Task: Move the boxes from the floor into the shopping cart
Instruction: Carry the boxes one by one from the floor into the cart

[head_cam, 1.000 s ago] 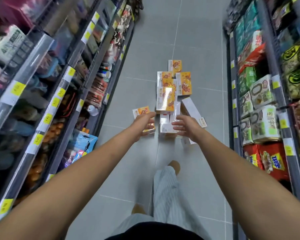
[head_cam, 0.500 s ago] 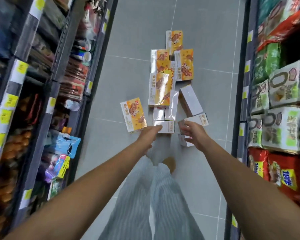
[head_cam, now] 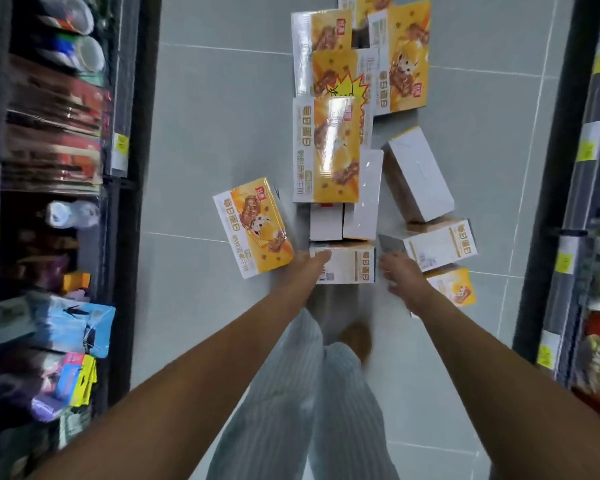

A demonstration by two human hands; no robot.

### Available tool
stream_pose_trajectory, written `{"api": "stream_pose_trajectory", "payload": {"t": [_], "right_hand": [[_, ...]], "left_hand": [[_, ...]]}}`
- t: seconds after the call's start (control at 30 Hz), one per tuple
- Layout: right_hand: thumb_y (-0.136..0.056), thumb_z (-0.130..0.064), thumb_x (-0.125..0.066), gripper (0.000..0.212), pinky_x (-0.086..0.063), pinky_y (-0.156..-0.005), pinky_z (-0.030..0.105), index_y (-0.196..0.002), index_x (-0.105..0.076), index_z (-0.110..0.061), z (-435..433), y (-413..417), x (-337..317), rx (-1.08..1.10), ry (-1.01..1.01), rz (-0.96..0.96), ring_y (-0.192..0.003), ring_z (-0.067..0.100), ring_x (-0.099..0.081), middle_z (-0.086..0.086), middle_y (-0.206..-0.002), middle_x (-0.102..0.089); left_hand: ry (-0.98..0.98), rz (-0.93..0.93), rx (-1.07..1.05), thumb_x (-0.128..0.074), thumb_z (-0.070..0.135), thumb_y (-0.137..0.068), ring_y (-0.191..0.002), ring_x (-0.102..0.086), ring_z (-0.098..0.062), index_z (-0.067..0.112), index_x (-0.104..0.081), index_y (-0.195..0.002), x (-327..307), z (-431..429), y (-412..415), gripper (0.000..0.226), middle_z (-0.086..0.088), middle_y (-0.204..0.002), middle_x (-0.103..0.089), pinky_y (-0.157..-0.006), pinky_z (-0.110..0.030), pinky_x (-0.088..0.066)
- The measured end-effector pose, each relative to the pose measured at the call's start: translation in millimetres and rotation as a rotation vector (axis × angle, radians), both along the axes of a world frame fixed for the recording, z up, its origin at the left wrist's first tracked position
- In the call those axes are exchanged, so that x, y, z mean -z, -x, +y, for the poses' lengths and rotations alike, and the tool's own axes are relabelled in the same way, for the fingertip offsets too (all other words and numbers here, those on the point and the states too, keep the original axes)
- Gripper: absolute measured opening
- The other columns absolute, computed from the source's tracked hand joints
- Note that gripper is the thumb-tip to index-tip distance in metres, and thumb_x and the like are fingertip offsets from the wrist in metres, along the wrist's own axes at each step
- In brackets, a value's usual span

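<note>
Several yellow-and-white snack boxes lie in a heap on the grey tiled floor. The nearest white box (head_cam: 349,263) lies sideways between my hands. My left hand (head_cam: 305,268) reaches down with straight fingers touching that box's left end. My right hand (head_cam: 400,277) hangs beside its right end, fingers loosely spread, holding nothing. A yellow box (head_cam: 253,225) lies tilted left of my left hand. Another white box (head_cam: 440,245) and a small yellow one (head_cam: 452,287) lie by my right hand. No shopping cart is in view.
Store shelves line both sides of the aisle: the left shelf (head_cam: 122,188) with packets and bottles, the right shelf (head_cam: 568,188) with snack bags. My striped trouser legs (head_cam: 312,403) and a foot (head_cam: 357,336) are below the hands. More boxes (head_cam: 329,147) stretch away up the aisle.
I have bent lower and closer to the heap. Both hands have dropped toward the nearest white box, the left one now touching its end.
</note>
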State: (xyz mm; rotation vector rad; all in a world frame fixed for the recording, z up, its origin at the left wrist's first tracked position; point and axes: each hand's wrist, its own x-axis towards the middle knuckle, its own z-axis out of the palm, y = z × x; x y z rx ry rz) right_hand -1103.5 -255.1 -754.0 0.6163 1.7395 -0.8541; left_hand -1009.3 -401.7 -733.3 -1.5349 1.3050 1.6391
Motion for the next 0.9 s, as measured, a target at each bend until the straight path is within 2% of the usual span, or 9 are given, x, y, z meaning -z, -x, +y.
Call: {"api": "stream_pose_trajectory", "payload": {"t": [0.03, 0.13, 0.23, 0.33, 0.4, 0.47, 0.63, 0.77, 0.9], "right_hand": [[-0.1, -0.023, -0.047, 0.012, -0.036, -0.06, 0.023, -0.1, -0.055, -0.014, -3.5, 2.2, 15.9, -0.019, -0.011, 0.006, -0.072, 0.007, -0.05, -0.002, -0.082, -0.055], [-0.1, -0.03, -0.048, 0.036, -0.033, -0.056, 0.023, -0.13, -0.048, -0.01, -10.2, 8.6, 59.9, 0.014, -0.067, 0.04, -0.07, 0.003, -0.048, -0.007, -0.08, -0.053], [-0.101, -0.033, -0.045, 0.028, -0.034, -0.056, 0.022, -0.119, -0.052, -0.013, -10.8, 14.1, 101.3, 0.025, -0.077, 0.023, -0.068, 0.003, -0.05, -0.008, -0.078, -0.054], [-0.101, -0.035, -0.044, 0.022, -0.044, -0.062, 0.025, -0.1, -0.055, -0.015, -10.5, 15.5, 136.2, 0.051, -0.065, -0.058, -0.067, 0.009, -0.056, -0.002, -0.078, -0.061], [-0.101, -0.034, -0.045, 0.024, -0.049, -0.064, 0.029, -0.086, -0.055, -0.018, -9.5, 14.6, 156.7, 0.062, -0.072, -0.101, -0.066, 0.014, -0.061, 0.002, -0.076, -0.064], [-0.099, -0.032, -0.046, 0.025, -0.049, -0.062, 0.027, -0.08, -0.055, -0.02, -6.6, 12.6, 170.7, 0.087, -0.052, -0.155, -0.063, 0.016, -0.064, 0.002, -0.071, -0.066], [-0.097, -0.039, -0.047, 0.029, -0.053, -0.064, 0.03, -0.081, -0.061, -0.02, 3.0, 7.3, 181.6, 0.127, -0.021, -0.264, -0.06, 0.018, -0.07, 0.0, -0.062, -0.072], [-0.098, -0.035, -0.045, 0.031, -0.05, -0.058, 0.027, -0.076, -0.058, -0.018, 4.4, 4.4, 169.2, 0.095, -0.021, -0.274, -0.05, 0.014, -0.068, -0.001, -0.056, -0.068], [-0.099, -0.032, -0.047, 0.027, -0.051, -0.059, 0.029, -0.081, -0.06, -0.016, 9.0, -6.1, 143.5, 0.096, -0.038, -0.277, -0.052, 0.015, -0.069, 0.001, -0.059, -0.071]], "left_hand": [[-0.019, -0.002, -0.03, -0.056, 0.055, -0.066, -0.099, -0.066, -0.025, 0.015, -0.062, -0.107, 23.9, -0.3, 0.5, 0.057, -0.007, -0.102, -0.07, -0.098, -0.046, -0.048], [-0.064, -0.045, -0.117, -0.063, 0.057, -0.056, -0.097, -0.068, -0.03, 0.014, -0.061, -0.106, 92.2, 1.7, 1.8, 0.065, -0.013, -0.102, -0.07, -0.095, -0.051, -0.05], [-0.05, -0.096, -0.132, -0.061, 0.061, -0.055, -0.096, -0.067, -0.03, 0.012, -0.056, -0.119, 135.8, 4.2, 8.6, 0.081, -0.014, -0.11, -0.067, -0.087, -0.046, -0.055], [-0.043, -0.07, -0.107, -0.053, 0.044, -0.09, -0.085, -0.068, -0.024, 0.006, -0.053, -0.122, 156.8, 3.2, 15.2, 0.05, -0.016, -0.11, -0.067, -0.062, -0.025, -0.054], [-0.046, -0.089, -0.089, -0.048, 0.04, -0.095, -0.077, -0.067, -0.022, 0.004, -0.052, -0.123, 177.2, 3.1, 13.0, 0.046, -0.016, -0.105, -0.067, -0.055, -0.022, -0.049], [-0.072, -0.074, -0.091, -0.047, 0.041, -0.095, -0.08, -0.067, -0.024, 0.005, -0.051, -0.125, 190.2, 5.4, 9.6, 0.047, -0.015, -0.107, -0.067, -0.061, -0.025, -0.052], [-0.162, -0.063, -0.151, -0.041, 0.033, -0.1, -0.1, -0.067, -0.035, 0.011, -0.053, -0.124, 195.4, 10.2, 4.3, 0.035, -0.018, -0.116, -0.067, -0.086, -0.048, -0.055], [-0.166, -0.06, -0.228, -0.038, 0.028, -0.101, -0.086, -0.069, -0.027, 0.021, -0.052, -0.114, 185.7, 15.5, -5.5, 0.02, -0.012, -0.104, -0.069, -0.074, -0.04, -0.057], [-0.199, -0.075, -0.202, -0.042, 0.034, -0.095, -0.081, -0.07, -0.022, 0.027, -0.05, -0.12, 165.2, 19.8, -21.1, 0.027, -0.008, -0.099, -0.071, -0.066, -0.035, -0.058]]}}
